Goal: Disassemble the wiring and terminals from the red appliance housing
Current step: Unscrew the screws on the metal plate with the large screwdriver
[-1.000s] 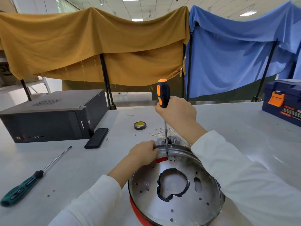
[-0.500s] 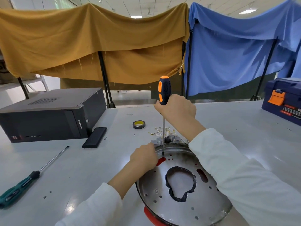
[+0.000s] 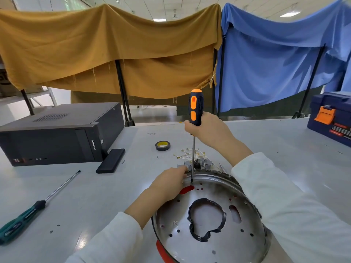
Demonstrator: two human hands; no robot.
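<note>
While the right hand [image 3: 206, 130] grips an orange-and-black screwdriver [image 3: 195, 118] upright at frame centre, its tip inside the metal plate's far rim, the left hand [image 3: 169, 182] curls over that rim. Lower right, the red appliance housing [image 3: 164, 252] shows beneath the plate [image 3: 190, 238].

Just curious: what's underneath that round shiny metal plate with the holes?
Red shows through slots in the round silver metal plate and at its lower-left edge: the red appliance housing. The plate covers whatever else lies beneath.
</note>
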